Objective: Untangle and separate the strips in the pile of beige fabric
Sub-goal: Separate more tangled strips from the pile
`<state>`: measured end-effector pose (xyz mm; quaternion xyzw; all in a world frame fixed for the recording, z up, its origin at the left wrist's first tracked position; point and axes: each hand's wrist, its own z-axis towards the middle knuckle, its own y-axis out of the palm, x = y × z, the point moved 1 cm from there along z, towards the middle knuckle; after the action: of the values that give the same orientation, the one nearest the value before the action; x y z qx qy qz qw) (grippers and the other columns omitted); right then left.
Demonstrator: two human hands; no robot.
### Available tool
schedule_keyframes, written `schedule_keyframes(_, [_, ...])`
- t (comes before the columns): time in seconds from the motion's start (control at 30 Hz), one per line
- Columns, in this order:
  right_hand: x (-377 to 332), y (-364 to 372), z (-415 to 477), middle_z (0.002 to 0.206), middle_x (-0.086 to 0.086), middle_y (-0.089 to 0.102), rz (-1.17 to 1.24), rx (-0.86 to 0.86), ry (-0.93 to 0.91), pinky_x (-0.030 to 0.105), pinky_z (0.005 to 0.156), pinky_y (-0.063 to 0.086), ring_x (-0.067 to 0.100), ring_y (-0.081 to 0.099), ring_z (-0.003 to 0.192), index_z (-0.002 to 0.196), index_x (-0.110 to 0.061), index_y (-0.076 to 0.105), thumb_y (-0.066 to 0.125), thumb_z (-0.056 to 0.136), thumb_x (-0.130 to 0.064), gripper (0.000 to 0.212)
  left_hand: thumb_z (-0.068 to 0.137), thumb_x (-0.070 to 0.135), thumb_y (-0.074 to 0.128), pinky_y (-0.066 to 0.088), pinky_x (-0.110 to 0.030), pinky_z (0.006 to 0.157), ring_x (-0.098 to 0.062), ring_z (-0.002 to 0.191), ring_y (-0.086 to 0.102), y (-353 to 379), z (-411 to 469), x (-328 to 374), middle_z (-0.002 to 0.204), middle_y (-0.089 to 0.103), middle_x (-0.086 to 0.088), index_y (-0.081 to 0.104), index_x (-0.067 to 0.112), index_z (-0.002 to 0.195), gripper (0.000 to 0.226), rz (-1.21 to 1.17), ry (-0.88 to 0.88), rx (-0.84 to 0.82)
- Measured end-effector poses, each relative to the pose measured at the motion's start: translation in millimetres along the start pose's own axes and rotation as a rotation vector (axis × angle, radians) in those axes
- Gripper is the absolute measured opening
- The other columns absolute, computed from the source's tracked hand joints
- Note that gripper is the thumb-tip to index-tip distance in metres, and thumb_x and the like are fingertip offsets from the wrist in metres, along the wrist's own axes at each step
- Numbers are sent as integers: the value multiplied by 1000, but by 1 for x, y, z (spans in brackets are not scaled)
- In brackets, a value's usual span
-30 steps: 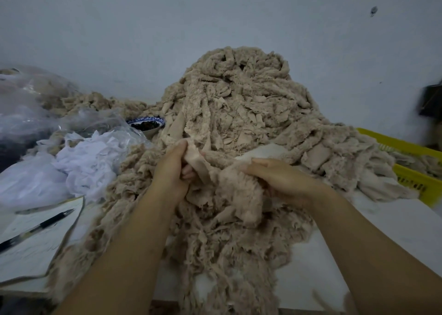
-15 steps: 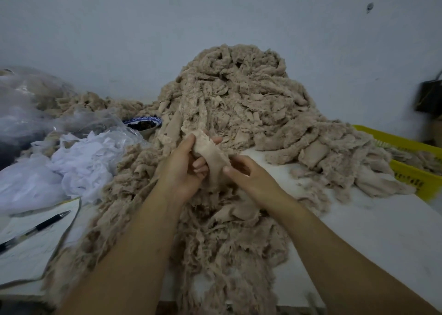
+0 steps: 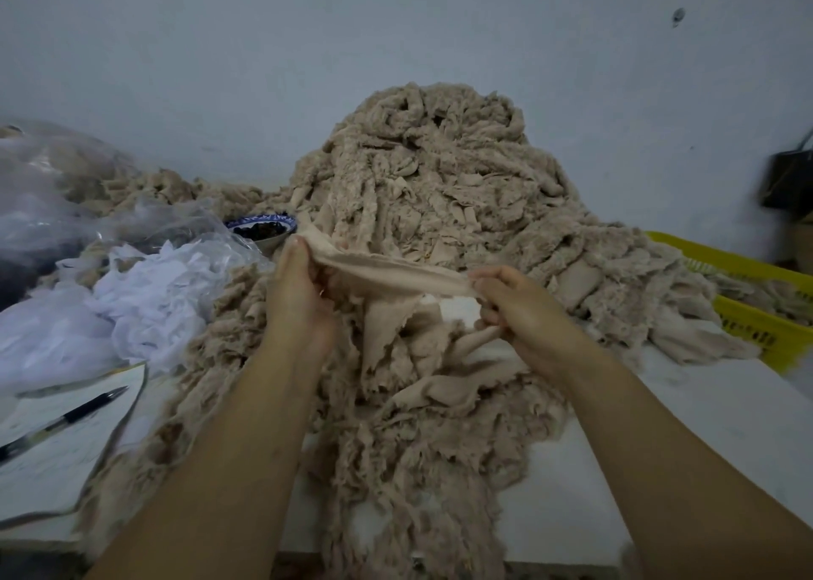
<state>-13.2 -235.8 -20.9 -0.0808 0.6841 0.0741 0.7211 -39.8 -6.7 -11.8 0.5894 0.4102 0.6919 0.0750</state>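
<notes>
Right, head view only. The strip (image 3: 396, 273) is pulled taut between both hands, with its long axis left-right and the right end slightly lower. The left hand (image 3: 299, 289) grip pinches the left end at the fingertips. The right hand (image 3: 523, 311) grip curls round the right end. The strip sits just in front of the pile (image 3: 440, 174) on the desk (image 3: 726, 425), and its lower edge hangs into loose scraps. It's probably snagged there, hard to tell. Next pull likely toward the body.

The crate (image 3: 748, 322) at right holds more beige fabric. The bowl (image 3: 264, 229) holds something dark.

left hand (image 3: 299, 291) pinching | right hand (image 3: 525, 315) pinching | forearms outstretched
</notes>
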Motion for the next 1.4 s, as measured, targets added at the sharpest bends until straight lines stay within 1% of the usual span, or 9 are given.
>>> schedule_keyframes(0.17, [-11, -3, -3, 70, -1, 64, 465, -49, -26, 20, 46, 45, 5, 36, 42, 113, -12, 66, 47, 104, -10, 21, 91, 64, 43, 55, -23, 76, -8, 99, 70, 10, -19, -8, 106, 75, 8, 67, 33, 109, 43, 338, -11, -479])
schedule_keyframes(0.3, [-23, 5, -4, 107, 8, 73, 543, -132, -77, 26, 69, 58, 11, 66, 68, 118, -15, 64, 49, 103, -11, 22, 82, 62, 65, 50, -13, 61, -2, 73, 64, 15, -35, -45, 81, 68, 17, 66, 29, 91, 34, 1145, 58, -730])
schedule_keyframes(0.4, [-23, -7, -7, 123, 1, 67, 122, -100, -148, 31, 92, 54, 11, 68, 105, 125, -29, 60, 58, 99, -29, 26, 96, 44, 59, 45, -7, 58, 1, 65, 63, 10, -24, -49, 67, 69, 18, 67, 20, 82, 29, 1017, 113, -454])
schedule_keyframes(0.5, [-7, -31, -20, 136, -20, 51, -650, -258, -73, 27, 97, 43, 3, 52, 122, 136, -42, 50, 63, 91, -52, 48, 99, 42, 52, 49, -37, 102, -21, 120, 59, -1, -3, -28, 132, 62, -3, 55, 10, 136, 49, 705, -10, -56])
schedule_keyframes(0.6, [19, -47, -26, 133, -16, 41, -1206, -532, 89, 28, 95, 40, 9, 45, 120, 136, -36, 50, 60, 93, -51, 47, 97, 37, 53, 44, -47, 107, -28, 126, 51, -10, 5, -15, 143, 52, -6, 45, 13, 145, 53, 662, 46, 69])
schedule_keyframes(0.83, [2, -31, -20, 57, -5, 57, -755, -121, -108, 16, 49, 34, 9, 51, 54, 73, -25, 70, 51, 100, -40, 36, 85, 64, 57, 52, -46, 85, -32, 96, 59, 11, -22, -13, 101, 61, -15, 54, 12, 91, 52, 1565, 491, -106])
schedule_keyframes(1.0, [-20, -16, -10, 65, -7, 57, -556, -57, -215, 8, 43, 38, -1, 52, 48, 91, -14, 67, 58, 96, -34, 22, 77, 72, 62, 44, -12, 57, 4, 73, 59, 35, -52, -28, 88, 63, 16, 61, 30, 107, 51, 1364, 145, -760])
schedule_keyframes(1.2, [-10, -42, -11, 70, -4, 54, -766, 91, -236, 11, 42, 34, -3, 48, 49, 79, -26, 52, 58, 95, -22, 18, 98, 34, 55, 58, -39, 82, -22, 89, 71, 3, -11, -8, 88, 76, 2, 70, 27, 93, 18, 700, 23, -76])
schedule_keyframes(1.4, [-4, -38, -17, 89, -25, 61, -552, 51, -160, 10, 51, 42, -7, 60, 70, 104, -42, 55, 64, 94, -42, 13, 98, 22, 57, 61, -41, 80, -27, 99, 72, -4, 3, 19, 106, 75, -13, 70, 9, 112, 23, 138, -117, 20])
